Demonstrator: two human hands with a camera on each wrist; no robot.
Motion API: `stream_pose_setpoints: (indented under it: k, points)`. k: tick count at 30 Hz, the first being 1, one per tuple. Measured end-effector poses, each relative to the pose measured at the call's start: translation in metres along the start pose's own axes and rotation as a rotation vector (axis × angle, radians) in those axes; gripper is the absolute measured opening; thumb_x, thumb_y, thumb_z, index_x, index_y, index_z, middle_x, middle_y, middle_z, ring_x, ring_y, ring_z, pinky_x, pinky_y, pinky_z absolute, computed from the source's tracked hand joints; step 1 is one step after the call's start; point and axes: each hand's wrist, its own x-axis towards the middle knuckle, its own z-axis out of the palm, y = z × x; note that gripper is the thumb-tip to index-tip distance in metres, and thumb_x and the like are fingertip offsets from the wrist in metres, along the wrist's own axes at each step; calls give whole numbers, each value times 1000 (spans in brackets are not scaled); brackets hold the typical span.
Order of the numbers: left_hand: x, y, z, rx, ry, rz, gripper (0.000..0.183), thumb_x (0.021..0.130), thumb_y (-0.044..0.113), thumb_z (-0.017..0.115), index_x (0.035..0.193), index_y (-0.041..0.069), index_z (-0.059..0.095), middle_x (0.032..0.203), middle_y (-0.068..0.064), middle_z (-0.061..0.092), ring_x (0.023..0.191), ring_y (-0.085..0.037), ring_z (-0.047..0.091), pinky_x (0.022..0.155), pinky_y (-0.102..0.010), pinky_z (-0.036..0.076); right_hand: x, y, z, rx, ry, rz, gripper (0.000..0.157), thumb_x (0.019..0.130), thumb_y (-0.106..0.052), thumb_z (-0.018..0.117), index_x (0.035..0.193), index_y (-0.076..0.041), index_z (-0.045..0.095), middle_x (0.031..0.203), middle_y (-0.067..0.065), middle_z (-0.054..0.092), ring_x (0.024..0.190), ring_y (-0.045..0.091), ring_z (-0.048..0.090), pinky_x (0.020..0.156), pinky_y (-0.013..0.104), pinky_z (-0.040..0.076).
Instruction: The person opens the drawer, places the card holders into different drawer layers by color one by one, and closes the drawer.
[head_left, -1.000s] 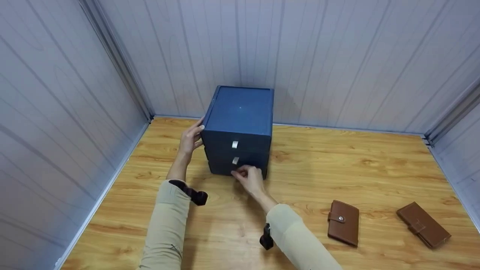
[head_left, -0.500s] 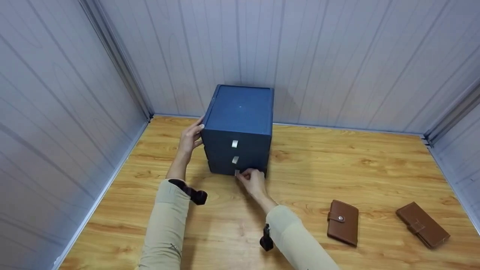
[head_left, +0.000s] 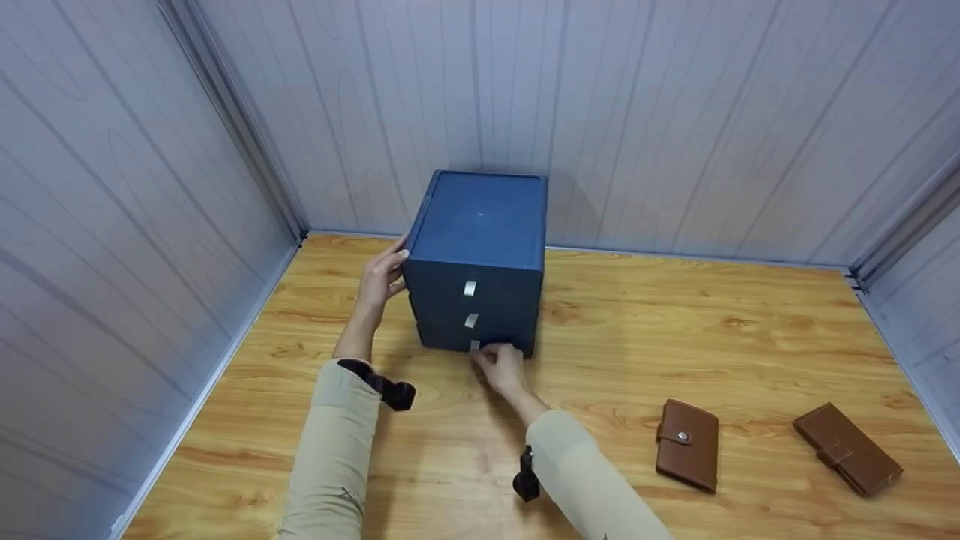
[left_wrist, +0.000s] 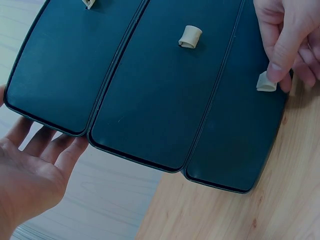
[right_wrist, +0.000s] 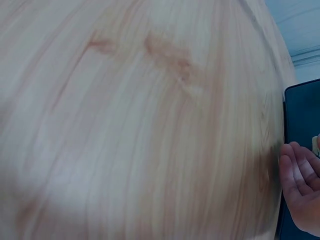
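A dark blue three-drawer box (head_left: 480,217) stands on the wooden table, each drawer front bearing a small pale pull tab. My left hand (head_left: 381,276) rests against its left side, thumb at the upper front corner; in the left wrist view its fingers extend along the side. With thumb and index finger, my right hand (head_left: 504,367) pinches the bottom drawer's pull tab (left_wrist: 265,82). All three drawers look closed in the left wrist view. The right wrist view catches only part of the right hand (right_wrist: 302,185) at its edge, beside the box front.
Two brown leather wallets lie on the table (head_left: 645,322) to the right: a snap-strap wallet (head_left: 694,454) and, farther right, an angled strap wallet (head_left: 855,457). Pale panel walls (head_left: 510,90) enclose the back and sides, the back one close behind the box.
My right hand has moved slightly right and down; the bottom pull tab, hidden by it at first, now shows at its fingertips. Box, left hand and wallets stay put.
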Motion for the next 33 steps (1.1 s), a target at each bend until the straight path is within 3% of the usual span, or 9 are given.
stream_pose_setpoints:
  k: [7, 12, 19, 28, 33]
  points:
    - [-1, 1, 1, -6, 4, -8, 48, 88, 19, 45, 135, 10, 39, 132, -18, 40, 119, -28, 40, 93, -42, 35, 1, -2, 3, 104, -17, 92, 17, 84, -12, 59, 79, 2, 69, 63, 14, 64, 53, 25, 62, 48, 22, 45]
    - [0, 0, 1, -20, 4, -8, 48, 88, 18, 45, 135, 10, 39, 132, -18, 40, 119, -28, 40, 93, -42, 34, 2, -4, 4, 111, 27, 108, 13, 82, -9, 62, 77, 0, 69, 64, 12, 64, 54, 22, 62, 50, 22, 46]
    - [0, 0, 0, -18, -2, -3, 49, 88, 19, 45, 135, 10, 39, 133, -18, 40, 119, -28, 41, 93, -42, 35, -1, -6, 7, 166, 16, 132, 13, 82, -9, 62, 76, 1, 68, 63, 12, 64, 55, 25, 63, 48, 22, 47]
    - [-1, 1, 0, -3, -7, 5, 48, 89, 19, 45, 136, 11, 38, 133, -18, 39, 119, -28, 40, 92, -42, 35, -15, -7, 10, 291, 0, 119, 17, 83, -6, 60, 75, 8, 65, 63, 18, 62, 54, 31, 61, 45, 25, 47]
    - [-1, 0, 1, 2, -6, 5, 48, 89, 19, 44, 136, 11, 38, 132, -18, 40, 118, -28, 42, 91, -42, 36, -25, -9, 10, 303, -2, 123, 17, 82, -7, 61, 77, 8, 66, 64, 17, 63, 53, 28, 61, 46, 25, 47]
